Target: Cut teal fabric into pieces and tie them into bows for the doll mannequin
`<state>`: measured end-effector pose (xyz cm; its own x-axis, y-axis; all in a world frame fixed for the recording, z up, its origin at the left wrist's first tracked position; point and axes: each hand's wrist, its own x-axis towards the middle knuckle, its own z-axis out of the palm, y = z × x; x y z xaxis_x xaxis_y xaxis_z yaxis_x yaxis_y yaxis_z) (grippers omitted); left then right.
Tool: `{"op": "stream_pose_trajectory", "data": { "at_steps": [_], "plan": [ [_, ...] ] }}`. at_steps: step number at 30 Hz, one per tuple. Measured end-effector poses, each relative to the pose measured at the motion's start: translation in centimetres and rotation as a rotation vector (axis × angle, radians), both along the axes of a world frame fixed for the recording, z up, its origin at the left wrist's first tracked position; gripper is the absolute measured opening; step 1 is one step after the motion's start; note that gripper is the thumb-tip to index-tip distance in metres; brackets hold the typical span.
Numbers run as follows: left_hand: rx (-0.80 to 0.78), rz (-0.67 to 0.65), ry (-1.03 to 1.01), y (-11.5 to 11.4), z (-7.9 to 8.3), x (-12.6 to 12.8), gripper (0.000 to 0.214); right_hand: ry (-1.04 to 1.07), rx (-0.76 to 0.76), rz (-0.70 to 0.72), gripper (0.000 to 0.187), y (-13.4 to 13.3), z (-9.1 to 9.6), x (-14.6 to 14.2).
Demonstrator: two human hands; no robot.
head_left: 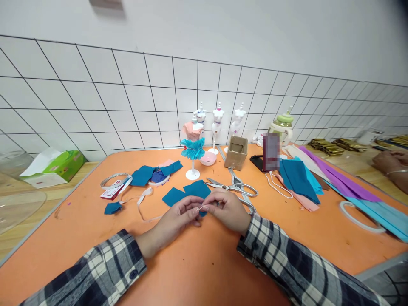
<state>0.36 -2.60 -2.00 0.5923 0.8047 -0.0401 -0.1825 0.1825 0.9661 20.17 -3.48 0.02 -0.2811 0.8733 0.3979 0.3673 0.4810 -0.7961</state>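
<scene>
My left hand (181,216) and my right hand (226,210) meet over the middle of the orange table (191,265). Fingertips of both are pinched on a thin pale strand (201,207), too small to tell whether it is thread or a needle. Dark teal fabric pieces (174,196) lie just beyond, partly hidden by my fingers. Metal scissors (234,187) rest behind my right hand, handles toward the right. Farther back stands a small white dress form (193,159) wearing a peach top and a ruffled turquoise skirt (193,148).
Several bare mini dress forms (218,117), a pink bowl (208,159) and a cardboard box (236,152) stand behind. Fabric strips (298,178) and a bottle (282,127) are at right. Teal scraps (142,175) and ribbon (145,193) lie left. Another person's hand (390,165) shows far right.
</scene>
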Motion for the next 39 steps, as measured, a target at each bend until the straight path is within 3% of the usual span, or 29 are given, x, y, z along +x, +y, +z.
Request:
{"op": "stream_pose_trajectory", "data": {
  "at_steps": [3,6,12,15,20,24,29,33,39],
  "plan": [
    [0.068,0.009,-0.040,0.3,0.0,-0.6,0.042,-0.284,0.249,-0.040,0.014,0.2,0.3,0.9],
    [0.249,0.046,0.010,0.8,0.2,-1.3,0.040,-0.505,0.408,-0.044,0.016,0.0,0.4,1.2],
    [0.844,0.241,0.605,0.5,1.0,-0.9,0.022,-0.769,0.499,-0.061,0.021,-0.3,0.7,1.0],
    [1.000,0.295,0.758,-0.1,1.0,-0.3,0.018,-0.796,0.488,-0.033,0.020,-0.4,0.6,0.8],
    [0.974,0.244,0.720,-0.3,1.2,-0.1,0.019,-0.653,0.399,-0.015,0.016,-0.5,0.6,1.1],
    [0.880,0.268,0.644,0.2,1.4,-0.2,0.023,-0.395,0.367,-0.052,0.062,-0.4,1.1,1.4],
    [0.856,0.257,0.649,0.5,1.0,-0.3,0.025,-0.457,0.352,0.040,0.029,-0.4,0.2,0.4],
    [0.868,0.211,0.651,0.4,1.0,-0.4,0.025,-0.483,0.246,0.002,0.022,-0.5,-0.8,-0.3],
    [0.937,0.220,0.723,-0.1,1.6,-0.1,0.018,-0.611,0.207,-0.044,0.017,-0.9,-0.4,-0.3]
  ]
}}
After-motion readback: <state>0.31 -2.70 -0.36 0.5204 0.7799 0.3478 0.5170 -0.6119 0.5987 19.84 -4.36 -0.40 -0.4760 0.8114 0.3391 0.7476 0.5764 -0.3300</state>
